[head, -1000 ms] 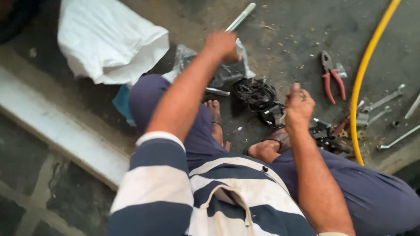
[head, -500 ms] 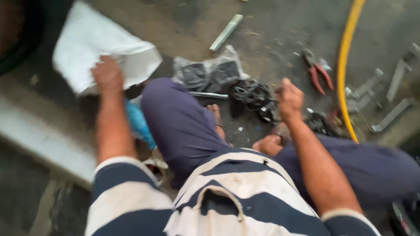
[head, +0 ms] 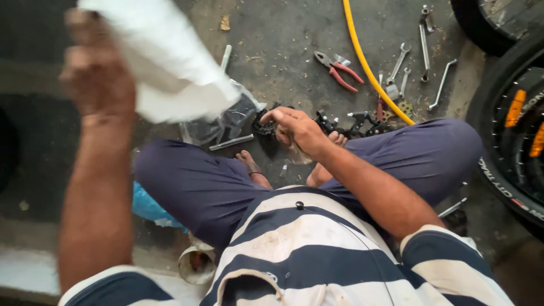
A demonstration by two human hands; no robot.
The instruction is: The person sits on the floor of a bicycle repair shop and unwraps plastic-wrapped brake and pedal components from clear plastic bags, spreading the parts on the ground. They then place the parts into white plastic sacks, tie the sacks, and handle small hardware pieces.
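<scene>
My left hand (head: 93,68) is raised at the upper left, blurred, gripping a white sack-like cloth (head: 170,62) that hangs up off the floor. My right hand (head: 294,127) reaches down between my crossed legs with its fingers on a black chain bundle (head: 265,126) lying on the concrete. A clear plastic bag (head: 224,124) with dark contents sits just left of the chain, and a short metal rod (head: 230,142) lies in front of it.
Red-handled pliers (head: 339,69), several spanners (head: 408,68) and small black parts (head: 357,122) lie on the floor beyond my knees. A yellow hose (head: 368,65) runs across them. A black tyre (head: 510,141) stands at the right. A blue bag (head: 148,208) and a pipe end (head: 196,263) lie by my left thigh.
My left hand went from the plastic bag over to the white cloth, grabbed it and lifted it. My right hand moved left onto the chain bundle.
</scene>
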